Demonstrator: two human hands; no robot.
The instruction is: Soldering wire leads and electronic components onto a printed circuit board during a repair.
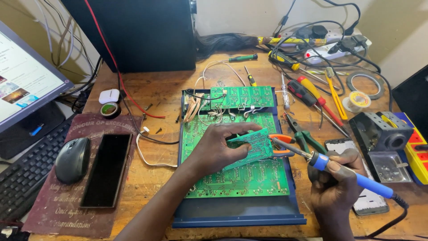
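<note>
Small green circuit board [250, 148] pinched in the left hand [217, 149], above a big flat green board [236, 176].
Right hand [336, 178] grips a blue-handled soldering iron [343, 172], its thin metal tip touching the small board over the wooden desk [156, 89].

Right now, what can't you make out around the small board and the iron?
All in the head view:
- Iron tip contact with the small green board: too small to tell.
- Large green board middle: covered by the left hand and the small board.
- Phone under the right hand: mostly hidden.
- Monitor: cut by the left edge.
</note>
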